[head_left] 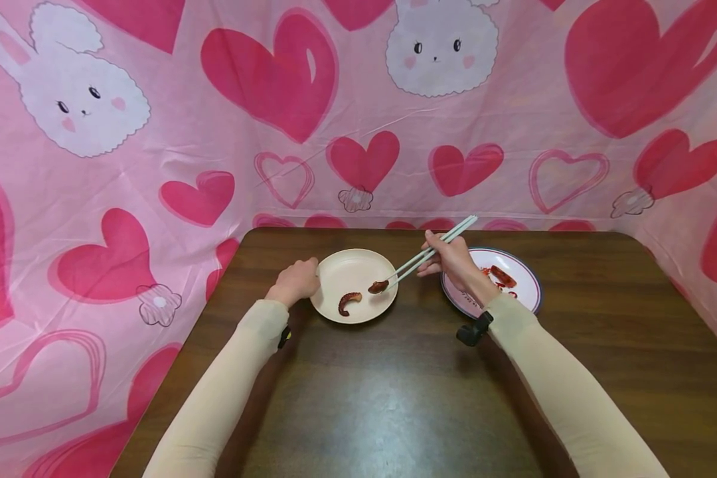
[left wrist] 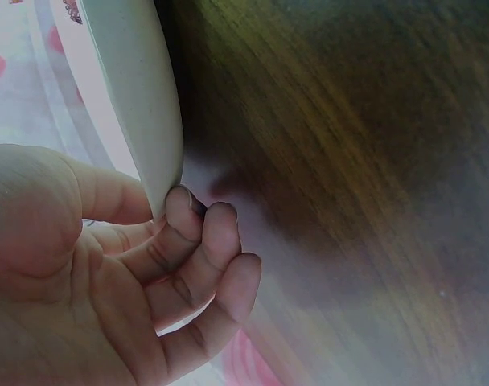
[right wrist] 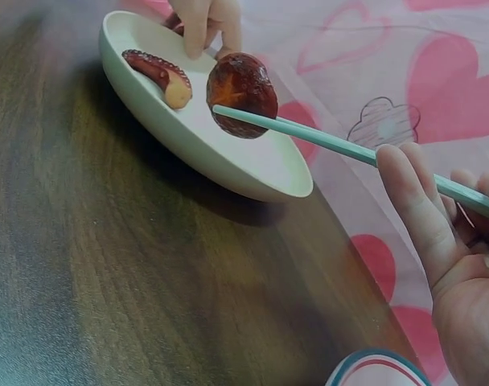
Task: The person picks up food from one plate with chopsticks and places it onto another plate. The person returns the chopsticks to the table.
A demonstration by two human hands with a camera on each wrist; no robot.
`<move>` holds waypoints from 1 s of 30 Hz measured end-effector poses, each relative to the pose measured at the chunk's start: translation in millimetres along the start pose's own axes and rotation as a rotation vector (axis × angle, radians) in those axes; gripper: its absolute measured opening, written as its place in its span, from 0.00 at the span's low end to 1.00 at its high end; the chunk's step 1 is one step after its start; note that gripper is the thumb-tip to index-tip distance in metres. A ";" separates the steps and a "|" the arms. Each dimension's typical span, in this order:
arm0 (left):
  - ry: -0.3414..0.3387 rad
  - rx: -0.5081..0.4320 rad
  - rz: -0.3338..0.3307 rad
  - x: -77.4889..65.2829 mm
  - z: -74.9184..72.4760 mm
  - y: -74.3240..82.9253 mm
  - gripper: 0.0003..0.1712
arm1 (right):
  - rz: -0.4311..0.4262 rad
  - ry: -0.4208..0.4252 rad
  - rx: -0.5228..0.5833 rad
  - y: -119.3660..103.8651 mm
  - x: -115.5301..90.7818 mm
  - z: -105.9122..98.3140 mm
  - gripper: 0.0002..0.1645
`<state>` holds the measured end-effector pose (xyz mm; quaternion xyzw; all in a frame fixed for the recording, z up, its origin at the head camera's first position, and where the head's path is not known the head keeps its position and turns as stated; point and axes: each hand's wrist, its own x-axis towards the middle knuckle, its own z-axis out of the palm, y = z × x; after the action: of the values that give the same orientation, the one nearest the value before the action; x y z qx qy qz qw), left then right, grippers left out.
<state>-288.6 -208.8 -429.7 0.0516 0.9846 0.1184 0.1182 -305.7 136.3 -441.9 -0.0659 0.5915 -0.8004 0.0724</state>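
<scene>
My left hand pinches the left rim of a cream plate between thumb and fingers; the left wrist view shows this grip from the palm side. My right hand holds a pair of pale green chopsticks. At their tips is a glossy brown shiitake mushroom with a star-shaped cut, over the right part of the cream plate. Whether it touches the plate is unclear. A curled octopus tentacle lies on the same plate, left of the mushroom.
A white plate with a blue rim stands on the right, partly behind my right wrist. It bears a reddish-brown piece and small red bits. Beneath everything is a brown wooden table. Pink heart-patterned cloth hangs behind.
</scene>
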 end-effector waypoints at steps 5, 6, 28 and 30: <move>-0.010 0.006 -0.005 -0.7 1.5 -0.5 0.20 | 0.017 0.012 -0.006 7.5 0.4 3.1 0.20; -0.010 0.010 -0.004 -0.6 1.6 -0.4 0.19 | 0.017 0.012 -0.009 8.4 0.7 3.3 0.19; 0.000 0.013 0.016 3.6 -1.2 -0.5 0.20 | 0.009 0.025 -0.060 8.0 8.3 7.9 0.21; -0.004 0.010 0.013 3.6 -0.7 -0.7 0.20 | 0.003 0.029 -0.066 8.8 8.1 8.7 0.21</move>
<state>-292.3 -209.1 -430.1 0.0589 0.9845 0.1143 0.1191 -311.6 124.1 -447.6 -0.0559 0.6185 -0.7813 0.0627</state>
